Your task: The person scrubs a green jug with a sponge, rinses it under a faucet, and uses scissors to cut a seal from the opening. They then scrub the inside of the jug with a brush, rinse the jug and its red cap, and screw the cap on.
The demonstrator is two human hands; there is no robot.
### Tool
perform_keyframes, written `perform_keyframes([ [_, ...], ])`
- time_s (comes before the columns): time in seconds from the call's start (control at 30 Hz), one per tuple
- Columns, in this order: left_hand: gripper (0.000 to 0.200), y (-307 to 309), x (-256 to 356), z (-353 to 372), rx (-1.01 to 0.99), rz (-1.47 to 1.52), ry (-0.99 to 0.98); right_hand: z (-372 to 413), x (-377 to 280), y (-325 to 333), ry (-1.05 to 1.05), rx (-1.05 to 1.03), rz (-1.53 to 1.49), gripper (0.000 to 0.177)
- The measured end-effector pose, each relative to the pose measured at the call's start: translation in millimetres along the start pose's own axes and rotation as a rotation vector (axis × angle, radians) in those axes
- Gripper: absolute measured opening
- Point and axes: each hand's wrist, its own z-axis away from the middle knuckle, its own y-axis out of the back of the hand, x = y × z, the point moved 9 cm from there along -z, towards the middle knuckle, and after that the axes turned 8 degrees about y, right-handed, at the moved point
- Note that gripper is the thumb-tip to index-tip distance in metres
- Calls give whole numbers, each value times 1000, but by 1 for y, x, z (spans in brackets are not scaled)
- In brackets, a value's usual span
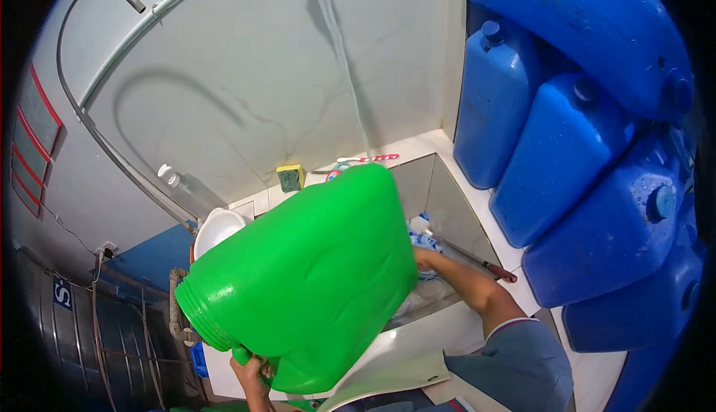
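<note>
A large green plastic jug (pixel 306 263) lies tilted on its side over the sink, its wide threaded neck pointing left. The fingers of my left hand (pixel 255 376) are wrapped round its handle, just below the neck. My right hand (pixel 424 258) reaches to the jug's base from the right; its fingers are hidden behind the green wall, so their grip cannot be seen. Beyond that hand, blue-and-white bundled items (pixel 422 234) lie in the sink (pixel 455 203). A brown-handled long tool (pixel 492 269) rests across the sink's right edge.
Several blue jerrycans (pixel 556 151) are stacked along the right. On the back ledge sit a yellow-green sponge (pixel 290 178) and a red-handled brush (pixel 384 158). A white bowl (pixel 218 229), a clear bottle (pixel 183 188) and a curved metal pipe (pixel 68 61) are at left.
</note>
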Motion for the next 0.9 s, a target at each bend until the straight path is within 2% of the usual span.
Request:
perform_keyframes([
  [0.03, 6, 1, 1, 1, 14, -3, -6, 10, -8, 2, -36, -15, 48, 34],
  [0.1, 6, -3, 2, 2, 18, 9, 4, 10, -78, 34, -78, 29, 58, 34],
  [0.17, 8, -3, 3, 3, 25, 4, 18, -26, -133, 63, 24, 106, -358, 39],
  [0.27, 8, -6, 5, 10, 55, -28, 9, -45, -162, 69, 148, 64, -493, 40],
  [0.33, 8, 3, 3, 10, 58, 15, -23, -48, -86, 35, 372, 98, 215, 40],
  [0.37, 8, 6, 4, 8, 62, 56, -50, -11, -70, 11, 344, 156, 155, 41],
  [0.4, 8, 4, 9, 4, 62, 60, -60, -63, 80, -6, 75, 34, 240, 42],
  [0.47, 8, -2, 13, 2, 33, -66, 1, -52, 82, -2, 80, -83, 380, 32],
  [0.53, 6, 0, 11, -11, 22, -88, -3, -81, 31, 59, 364, 98, 569, 25],
  [0.57, 6, -6, 17, -18, 16, -144, -42, -52, -35, 110, 157, 469, 475, 23],
  [0.63, 12, -29, 29, -28, -63, -245, -62, -59, -91, 182, 179, 736, 850, 27],
  [0.67, 12, -37, 31, -36, -63, -244, -63, -49, -130, 207, 264, 908, 954, 33],
  [0.77, 21, -74, 16, -65, -188, -730, -78, -68, -138, 255, 256, 976, 1020, 38],
  [0.83, 23, -123, 11, -73, -280, -666, -251, -81, -126, 262, 105, 993, 1283, 37],
  [0.9, 26, -159, -31, -101, -295, -851, -33, -105, -160, 237, 330, 891, 1318, 33],
])
